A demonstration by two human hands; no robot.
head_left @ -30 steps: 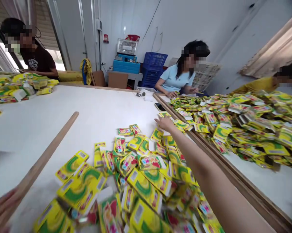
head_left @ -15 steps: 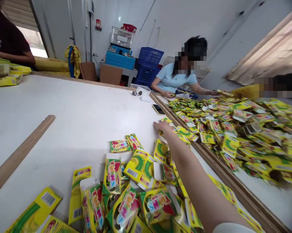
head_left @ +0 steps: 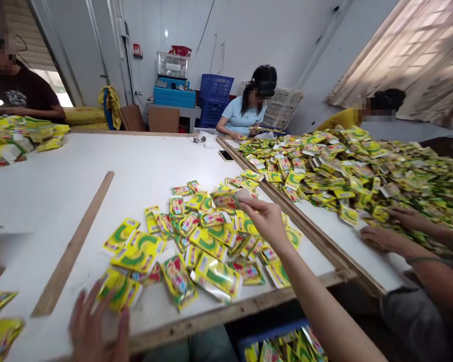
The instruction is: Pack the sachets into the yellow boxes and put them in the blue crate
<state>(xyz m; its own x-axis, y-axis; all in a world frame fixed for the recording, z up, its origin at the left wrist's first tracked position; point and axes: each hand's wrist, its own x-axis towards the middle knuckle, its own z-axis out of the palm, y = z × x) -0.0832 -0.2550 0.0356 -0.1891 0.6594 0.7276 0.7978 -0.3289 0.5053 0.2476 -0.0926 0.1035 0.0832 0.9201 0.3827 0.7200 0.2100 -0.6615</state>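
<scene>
My right hand (head_left: pixel 267 219) is closed, its fingertips pinching one end of a small printed carton (head_left: pixel 225 201) with a fruit picture, above the loose pile. My left hand (head_left: pixel 95 327) has its fingers spread on the white table (head_left: pixel 151 168) near the front edge, slightly blurred. Its fingertips are at a yellow and green carton (head_left: pixel 117 289); whether they touch it, I cannot tell. Between my hands lies a heap of similar yellow cartons (head_left: pixel 210 242), some with a banana print, others with bright lettering.
A wooden strip (head_left: pixel 77 236) lies left of the heap; wooden rails (head_left: pixel 305 221) edge the table on the right. Beyond them is a large carton pile (head_left: pixel 347 166), with a co-worker's hands (head_left: pixel 384 236) beside it. A blue crate (head_left: pixel 245 347) of cartons sits below. A phone (head_left: pixel 226 155) lies farther back.
My right hand has drawn back from the far cartons and now holds one. My left hand has come into view. The camera view has shifted, showing the table's front edge and the crate below.
</scene>
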